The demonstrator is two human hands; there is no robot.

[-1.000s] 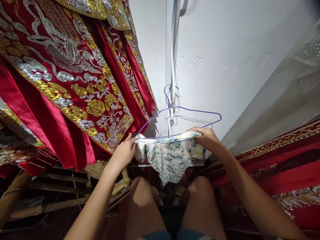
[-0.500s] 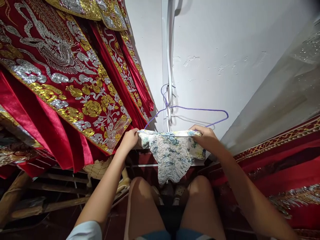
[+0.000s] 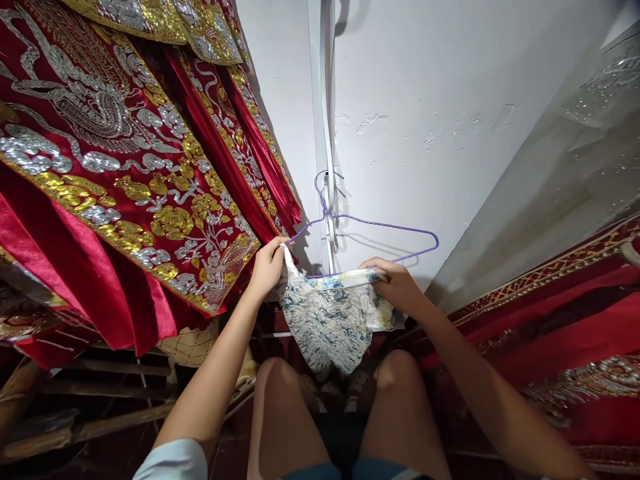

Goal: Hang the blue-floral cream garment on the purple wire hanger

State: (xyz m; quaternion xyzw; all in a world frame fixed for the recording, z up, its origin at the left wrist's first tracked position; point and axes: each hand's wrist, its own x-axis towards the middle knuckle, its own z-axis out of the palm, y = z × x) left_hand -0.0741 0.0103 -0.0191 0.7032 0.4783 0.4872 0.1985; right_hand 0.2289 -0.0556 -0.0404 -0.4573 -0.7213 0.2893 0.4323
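A purple wire hanger [image 3: 385, 225] hangs by its hook from a white cable or strip on the wall. A white garment with a blue and yellow floral print [image 3: 327, 320] is partly over the hanger's lower left side. My left hand [image 3: 270, 267] pinches the garment's left upper edge, close to the hanger's left slope. My right hand [image 3: 397, 287] is closed on the garment's upper right edge, just below the hanger's bottom bar. The hanger's right end sticks out bare above my right hand. The garment's lower part droops over my knees' gap.
Red cloth with gold and silver sequin embroidery [image 3: 173, 217] hangs at the left, near my left hand. A wooden frame [image 3: 115, 390] stands below it. The white wall [image 3: 400, 80] lies ahead. More red embroidered cloth [image 3: 565, 320] is at the right.
My left hand has risen, pulling the garment's left edge up toward the hanger's slope, so the top edge now slants. My right hand has shifted slightly left and down in view.
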